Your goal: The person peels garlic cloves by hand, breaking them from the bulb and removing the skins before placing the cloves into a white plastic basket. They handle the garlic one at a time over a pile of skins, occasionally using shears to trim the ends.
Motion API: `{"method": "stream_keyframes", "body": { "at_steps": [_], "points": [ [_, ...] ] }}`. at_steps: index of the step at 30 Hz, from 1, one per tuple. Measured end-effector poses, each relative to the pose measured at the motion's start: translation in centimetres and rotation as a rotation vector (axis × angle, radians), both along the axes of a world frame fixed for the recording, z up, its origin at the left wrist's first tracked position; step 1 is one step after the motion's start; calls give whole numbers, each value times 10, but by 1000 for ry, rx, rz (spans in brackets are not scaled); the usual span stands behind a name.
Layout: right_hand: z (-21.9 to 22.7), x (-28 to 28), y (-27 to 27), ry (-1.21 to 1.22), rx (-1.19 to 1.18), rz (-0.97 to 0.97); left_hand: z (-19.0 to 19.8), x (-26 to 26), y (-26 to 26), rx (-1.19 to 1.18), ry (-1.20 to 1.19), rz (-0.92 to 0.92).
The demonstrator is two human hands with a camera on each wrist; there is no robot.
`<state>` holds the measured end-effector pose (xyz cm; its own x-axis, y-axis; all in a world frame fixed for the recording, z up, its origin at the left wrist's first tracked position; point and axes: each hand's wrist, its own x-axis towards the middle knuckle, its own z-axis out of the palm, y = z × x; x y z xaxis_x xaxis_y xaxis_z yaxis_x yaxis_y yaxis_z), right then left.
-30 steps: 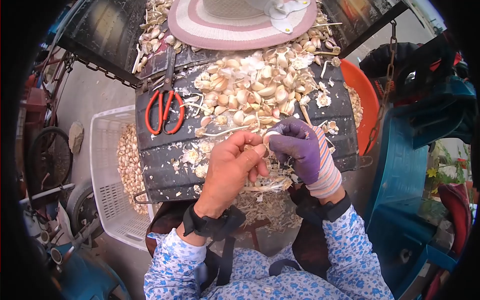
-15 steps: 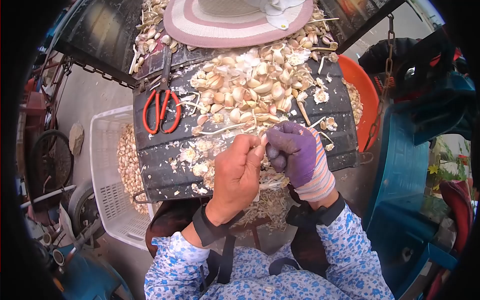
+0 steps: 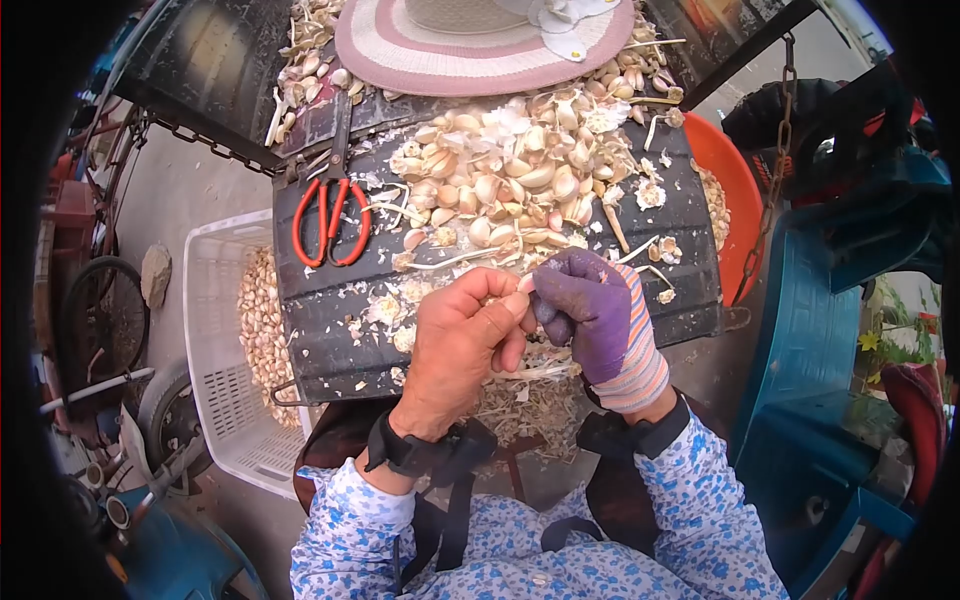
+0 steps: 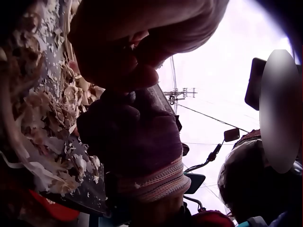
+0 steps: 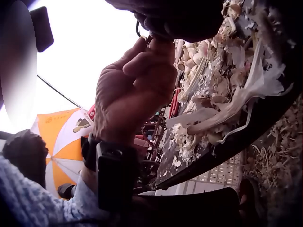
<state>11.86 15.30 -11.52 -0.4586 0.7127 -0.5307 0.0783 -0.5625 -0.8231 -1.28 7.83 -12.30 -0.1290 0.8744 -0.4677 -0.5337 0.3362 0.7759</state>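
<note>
Over the front of a dark ridged board (image 3: 320, 350), both hands meet at the fingertips. The bare left hand (image 3: 455, 325) pinches a small pale garlic clove (image 3: 526, 284) between thumb and curled fingers. From the other side, the right hand (image 3: 595, 305), in a purple-coated glove with a striped cuff, grips the same clove with bent fingers. Most of the clove is hidden by the fingers. In the left wrist view the glove (image 4: 137, 132) lies close against the bare fingers. Beyond the hands spreads a heap of loose garlic cloves (image 3: 490, 185).
Red-handled scissors (image 3: 330, 225) lie left of the heap; a pink-and-white hat (image 3: 420, 75) sits behind it. A white crate (image 3: 215, 385) of cloves stands left, an orange basin (image 3: 740, 200) right. Chains (image 3: 775, 180) hang at the sides. Peel scraps (image 3: 525, 410) cover the ground.
The two hands drew tightly together half a second ago, the left turning over the clove. Now the left has turned back and its lower fingers show again. The clove stays between the fingertips.
</note>
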Motion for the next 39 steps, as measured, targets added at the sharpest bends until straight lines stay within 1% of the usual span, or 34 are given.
{"method": "stream_keyframes", "body": {
  "at_steps": [1, 4, 7, 10, 11, 13, 14, 15, 18, 19, 22, 25, 27, 30, 31, 33, 34, 35, 36, 38, 39],
  "points": [
    [1, -1, 0, -2, -4, 2, 0, -1, 0, -2, -4, -1],
    [-4, -2, 0, -39, 141, 24, -3, -3, -2, 22, 32, -24],
    [-2, -3, -5, 19, 341, 35, -5, -2, -4, -3, 43, -52],
    [-4, 0, -4, -306, 1181, 221, -4, 6, -4, -31, 18, -110],
    [-2, -2, -4, -201, 1130, 115, -3, 8, -4, -34, 8, -135],
    [4, 4, 4, -171, 720, -118, -7, -1, -5, -107, -137, -85],
    [10, 6, 11, -140, 402, -252, -10, -5, -6, -144, -211, -61],
    [7, 13, 16, -233, 554, -153, -11, -8, -3, -150, -190, -12],
    [3, 8, 13, -8, 807, 156, 8, 2, 6, -164, -214, 153],
    [-5, 1, 11, 13, 867, 176, 0, -4, 5, -152, -336, 92],
    [-19, -2, 23, -330, 1041, 87, -21, -19, -5, -91, -239, 51],
    [-39, -5, 33, -601, 1237, 254, -18, -33, -2, -102, -210, 130],
    [-38, -12, 30, -733, 1362, 351, -16, -35, -3, -104, -168, 166],
    [-35, -22, 25, -922, 1381, 479, -14, -36, -9, -122, -77, 146],
    [-37, -22, 24, -886, 1426, 448, -14, -36, -12, -116, -51, 152],
    [-47, -15, 25, -603, 1194, 256, -13, -39, -16, -101, 4, 162],
    [-49, -12, 26, -463, 1074, 166, -13, -40, -17, -80, -12, 164],
    [-43, -11, 25, -355, 831, 117, -13, -39, -18, -60, -28, 167],
    [-41, -9, 26, -357, 846, 105, -13, -39, -19, -42, -44, 169],
    [-51, -10, 31, -540, 1195, 41, -11, -37, -19, -49, -17, 180],
    [-51, -9, 30, -575, 1247, 87, -9, -36, -19, -54, -5, 185]
  ]
}}
